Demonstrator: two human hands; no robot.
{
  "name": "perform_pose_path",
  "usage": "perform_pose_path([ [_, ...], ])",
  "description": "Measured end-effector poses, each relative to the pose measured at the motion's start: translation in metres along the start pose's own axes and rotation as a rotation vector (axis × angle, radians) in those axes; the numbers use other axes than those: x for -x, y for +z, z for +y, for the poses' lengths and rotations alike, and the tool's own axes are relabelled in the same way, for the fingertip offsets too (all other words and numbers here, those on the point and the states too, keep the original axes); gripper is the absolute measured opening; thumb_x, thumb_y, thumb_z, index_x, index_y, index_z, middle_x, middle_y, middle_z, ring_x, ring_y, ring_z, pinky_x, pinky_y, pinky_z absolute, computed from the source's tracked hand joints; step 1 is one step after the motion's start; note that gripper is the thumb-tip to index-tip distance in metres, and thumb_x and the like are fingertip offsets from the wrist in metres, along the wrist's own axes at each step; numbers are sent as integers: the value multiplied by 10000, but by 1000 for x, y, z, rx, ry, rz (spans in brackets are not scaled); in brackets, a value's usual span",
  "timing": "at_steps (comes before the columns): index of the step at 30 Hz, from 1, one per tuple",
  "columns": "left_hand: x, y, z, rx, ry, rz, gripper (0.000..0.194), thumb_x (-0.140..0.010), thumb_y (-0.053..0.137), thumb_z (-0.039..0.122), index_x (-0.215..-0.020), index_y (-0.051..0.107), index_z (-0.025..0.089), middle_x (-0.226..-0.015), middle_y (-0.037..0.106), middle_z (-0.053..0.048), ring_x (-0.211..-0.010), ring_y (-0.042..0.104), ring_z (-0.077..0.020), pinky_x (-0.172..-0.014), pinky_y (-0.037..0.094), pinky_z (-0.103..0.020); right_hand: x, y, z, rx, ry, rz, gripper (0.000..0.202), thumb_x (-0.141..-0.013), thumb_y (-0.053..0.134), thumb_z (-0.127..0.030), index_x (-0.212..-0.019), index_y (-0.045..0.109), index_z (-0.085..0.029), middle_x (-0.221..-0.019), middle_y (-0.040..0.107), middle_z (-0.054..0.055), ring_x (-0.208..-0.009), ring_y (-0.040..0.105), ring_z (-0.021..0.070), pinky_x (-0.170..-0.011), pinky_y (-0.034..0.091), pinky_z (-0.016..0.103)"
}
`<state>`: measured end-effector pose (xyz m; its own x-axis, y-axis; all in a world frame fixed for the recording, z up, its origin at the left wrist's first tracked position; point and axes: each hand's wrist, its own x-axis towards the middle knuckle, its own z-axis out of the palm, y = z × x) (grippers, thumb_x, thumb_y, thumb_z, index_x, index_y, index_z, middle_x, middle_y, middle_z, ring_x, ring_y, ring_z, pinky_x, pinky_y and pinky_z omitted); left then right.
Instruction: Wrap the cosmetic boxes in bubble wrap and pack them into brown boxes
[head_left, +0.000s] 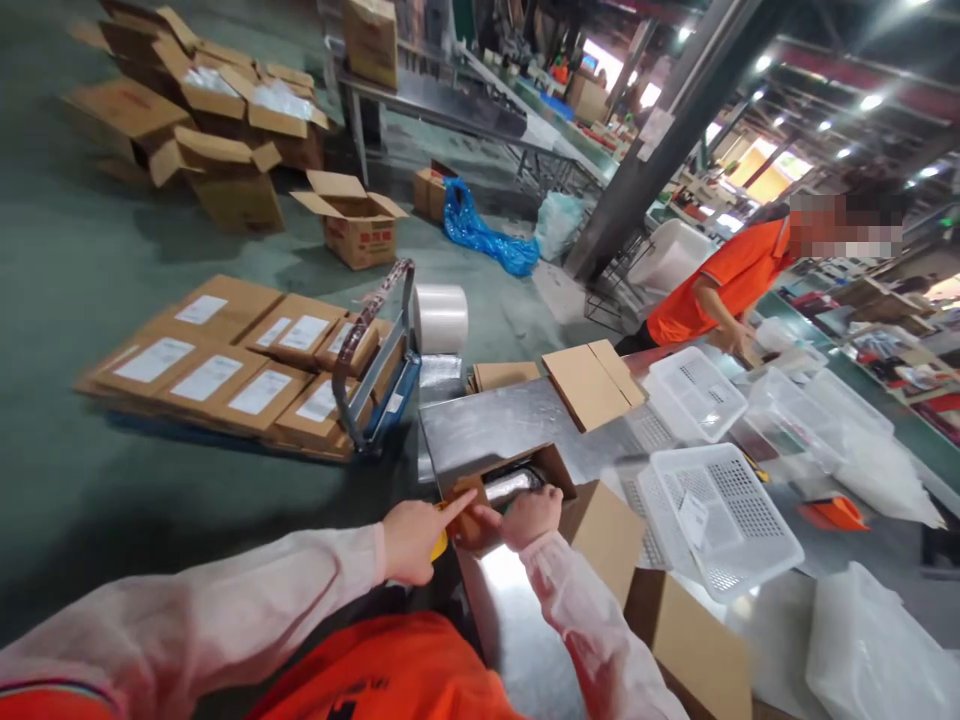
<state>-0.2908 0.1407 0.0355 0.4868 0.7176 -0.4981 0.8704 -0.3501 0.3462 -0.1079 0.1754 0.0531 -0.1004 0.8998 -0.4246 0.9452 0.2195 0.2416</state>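
Note:
A small open cardboard box (556, 466) sits on the metal table in front of me. Inside it lies something in shiny silver wrapping (511, 485). My left hand (411, 540) is at the box's left end, index finger stretched onto a flap and the other fingers curled. By those curled fingers a yellow object (440, 540) shows, mostly hidden; its kind is unclear. My right hand (531, 517) is closed over the near side of the box, thumb pointing left along it and fingers bent at the opening.
White plastic baskets (660, 500) and flat cardboard (592, 383) lie on the metal table (480, 425). Larger open cartons (694, 640) stand at my right. A trolley (375, 385) with labelled boxes is on the floor at left. A person in orange (720, 290) works across the table.

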Motion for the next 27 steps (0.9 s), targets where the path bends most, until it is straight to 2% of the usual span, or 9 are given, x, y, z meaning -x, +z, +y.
perform_pose_path([
  [2, -6, 1, 0, -2, 3, -3, 1187, -572, 692, 209, -1602, 102, 181, -1082, 738, -177, -977, 706, -374, -820, 565, -448, 3, 1, 0, -11, 51, 37, 883, -877, 296, -806, -985, 772, -70, -963, 720, 265, -1032, 604, 399, -895, 378, 507],
  [3, -10, 2, 0, -2, 9, -15, 1202, -567, 701, 210, -1602, 90, 181, -1077, 739, -179, -976, 708, -372, -820, 567, -446, 3, 1, 2, -27, 48, 86, 871, -860, 339, -815, -1014, 761, -68, -1016, 711, 270, -1036, 600, 392, -894, 382, 506],
  [5, -18, 2, -1, -6, 18, -22, 1204, -570, 715, 218, -1602, 95, 174, -1074, 739, -182, -973, 709, -375, -812, 569, -442, -2, -1, 11, -51, 78, 213, 925, -777, 490, -837, -1215, 670, -44, -1265, 615, 303, -1152, 542, 416, -918, 383, 521],
  [8, -31, 3, -2, -45, 2, -59, 1216, -578, 741, 219, -1601, 88, 148, -1071, 737, -196, -967, 705, -390, -799, 570, -444, -21, -6, 28, -105, 264, 282, 1255, -586, 709, -824, -1460, 403, 22, -1491, 370, 369, -1302, 430, 469, -979, 375, 543],
  [10, -38, 5, -2, -75, -8, -88, 1255, -569, 755, 195, -1601, 42, 149, -1075, 736, -202, -971, 706, -384, -799, 571, -444, -33, -9, 34, -195, 345, 223, 1377, -520, 786, -780, -1475, 316, 94, -1441, 397, 413, -1285, 468, 463, -995, 395, 508],
  [13, -41, 9, -1, -85, -6, -84, 1272, -557, 757, 167, -1601, 30, 158, -1069, 739, -200, -964, 713, -366, -800, 577, -433, -44, -5, 22, -266, 312, 80, 1380, -548, 789, -749, -1462, 283, 153, -1385, 447, 432, -1244, 530, 445, -1007, 417, 484],
  [19, -19, -2, -8, -20, -5, -48, 1133, -581, 724, 205, -1588, 204, 178, -1105, 732, -190, -1022, 703, -373, -846, 576, -445, -51, 23, -16, -103, 327, -262, 1357, -593, 755, -721, -1554, 156, 28, -1590, 74, 367, -1469, 176, 512, -1097, 247, 673],
  [23, -7, -27, -16, 78, -178, 37, 1060, -615, 677, 244, -1566, 238, 80, -1090, 730, -220, -1055, 694, -374, -866, 571, -428, -60, 19, -19, -77, 321, -297, 1390, -613, 727, -747, -1551, 78, 47, -1596, 34, 351, -1481, 133, 506, -1128, 231, 645],
  [27, -18, -25, -10, -6, -5, -7, 1184, -590, 726, 240, -1601, 114, 165, -1097, 736, -189, -1023, 703, -377, -842, 572, -438, -44, 2, -14, -69, 301, -300, 1286, -676, 693, -746, -1536, 176, 58, -1582, 100, 366, -1476, 185, 495, -1116, 254, 648],
])
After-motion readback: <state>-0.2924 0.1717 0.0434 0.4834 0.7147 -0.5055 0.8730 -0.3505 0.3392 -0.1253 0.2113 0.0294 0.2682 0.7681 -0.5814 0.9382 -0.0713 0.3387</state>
